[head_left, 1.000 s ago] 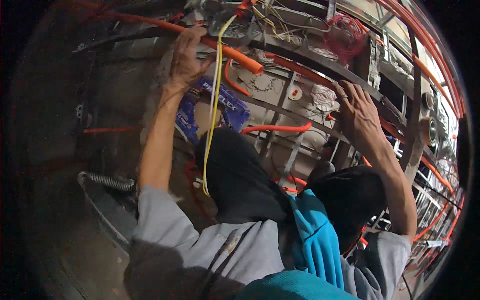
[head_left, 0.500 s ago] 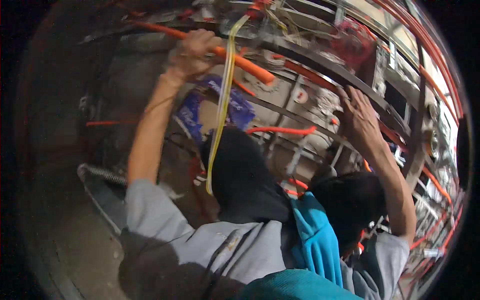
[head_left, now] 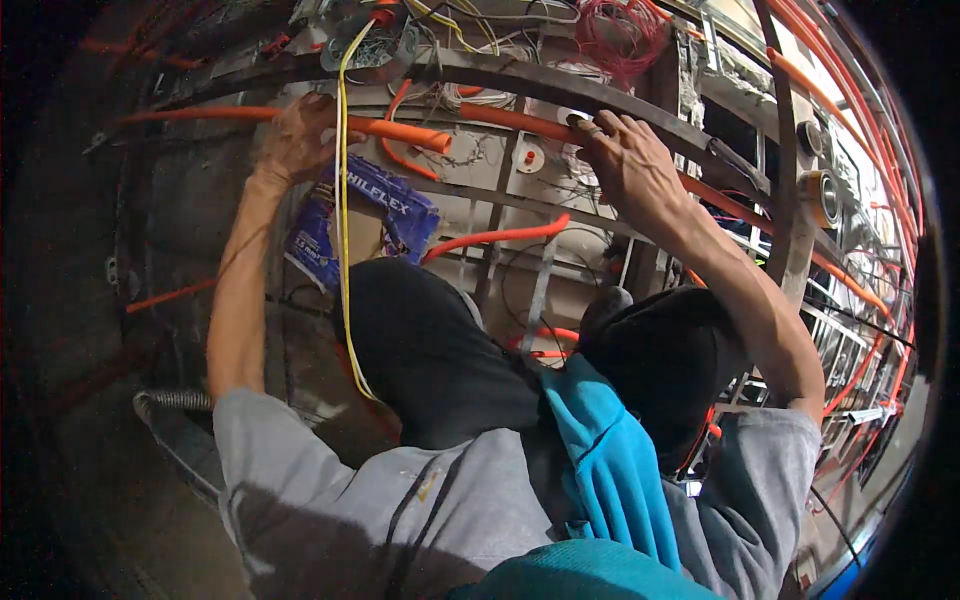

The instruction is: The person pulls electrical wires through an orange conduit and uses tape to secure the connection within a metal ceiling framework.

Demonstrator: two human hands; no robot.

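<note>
My left hand (head_left: 297, 138) is closed around an orange conduit pipe (head_left: 400, 131) that runs across the upper part of the view, its cut end pointing right. A yellow wire (head_left: 344, 230) hangs down just right of that hand from a metal box (head_left: 365, 45) above. My right hand (head_left: 625, 160) reaches up to a second orange pipe (head_left: 515, 119) beside a dark curved metal bar (head_left: 560, 82), fingers bent at the pipe's end; whether they grip it I cannot tell.
A blue packet of wire (head_left: 360, 215) lies below the left hand. Red wire coils (head_left: 615, 30) sit at the top. More orange pipes (head_left: 850, 280) and metal framing fill the right side. A grey corrugated hose (head_left: 180, 400) lies lower left. My dark trouser knees (head_left: 430, 350) rise mid-view.
The view has swung, so everything sits further left. My right hand has moved up and left from the metal bar to the end of the second orange pipe. My left hand still holds its pipe.
</note>
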